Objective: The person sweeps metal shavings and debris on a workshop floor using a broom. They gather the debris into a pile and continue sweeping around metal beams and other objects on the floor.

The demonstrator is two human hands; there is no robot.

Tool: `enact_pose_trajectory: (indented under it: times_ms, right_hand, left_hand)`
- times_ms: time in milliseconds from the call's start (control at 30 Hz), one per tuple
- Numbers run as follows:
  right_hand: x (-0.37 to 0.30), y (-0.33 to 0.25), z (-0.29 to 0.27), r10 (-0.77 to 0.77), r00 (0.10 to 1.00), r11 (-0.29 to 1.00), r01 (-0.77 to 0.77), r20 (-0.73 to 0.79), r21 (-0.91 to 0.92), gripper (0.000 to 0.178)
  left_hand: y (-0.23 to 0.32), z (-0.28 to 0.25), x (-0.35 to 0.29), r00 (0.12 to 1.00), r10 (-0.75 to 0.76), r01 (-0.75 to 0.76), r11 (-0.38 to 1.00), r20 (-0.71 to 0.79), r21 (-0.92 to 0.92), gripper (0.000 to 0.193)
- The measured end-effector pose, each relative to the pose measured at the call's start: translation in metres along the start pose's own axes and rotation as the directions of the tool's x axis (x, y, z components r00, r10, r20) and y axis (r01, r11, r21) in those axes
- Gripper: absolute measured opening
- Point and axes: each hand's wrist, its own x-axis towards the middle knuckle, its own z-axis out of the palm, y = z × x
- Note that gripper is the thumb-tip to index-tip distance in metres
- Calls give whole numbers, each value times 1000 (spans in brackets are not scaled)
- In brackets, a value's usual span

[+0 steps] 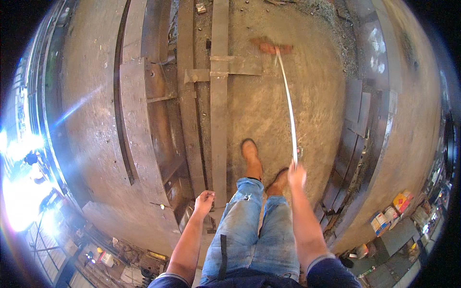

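Note:
My right hand (pixel 297 175) grips the upper end of a broom (pixel 290 103) with a long, thin white handle. The handle reaches forward over the floor, and its reddish-brown head (pixel 273 47), blurred by motion, rests on or just above the dusty concrete floor (pixel 312 105). Off to the left, my left hand (pixel 205 202) hangs beside my thigh with its fingers curled in, and I see nothing in it. Closest to that hand are long, flat metal strips (pixel 220 120) lying lengthwise on the floor.
On the left, wide steel plates (pixel 137 110) and beams run forward. A short metal piece (pixel 245 65) juts across the strips. Dark debris (pixel 331 24) lies far right, near a raised metal surface (pixel 408 110). Cartons (pixel 379 222) sit lower right. Bright light glares at left.

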Motion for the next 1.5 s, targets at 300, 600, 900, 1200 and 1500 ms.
enact_pose_trajectory:
  times_ms: [300, 600, 900, 1200, 1500]
  right_hand:
    - [91, -166, -146, -114, 992, 985, 120, -61, 124, 49]
    - [-10, -75, -231, -110, 978, 940, 160, 176, -302, 46]
    - [306, -239, -184, -276, 815, 955, 175, 509, 238, 55]
    - [470, -400, -177, -376, 802, 924, 289, 464, 248, 61]
    - [509, -392, -294, -333, 673, 912, 408, 660, 45, 49]
  left_hand:
    - [20, 17, -8, 990, 129, -131, 991, -56, -34, 22]
    - [21, 6, -25, 977, 21, -24, 1000, -212, -14, 26]
    - [54, 0, -9, 962, -57, 111, 975, -267, 193, 35]
    - [322, 74, 49, 951, -73, 56, 996, -300, -68, 28]
    - [535, 179, 55, 966, 230, -245, 961, -120, -129, 25]
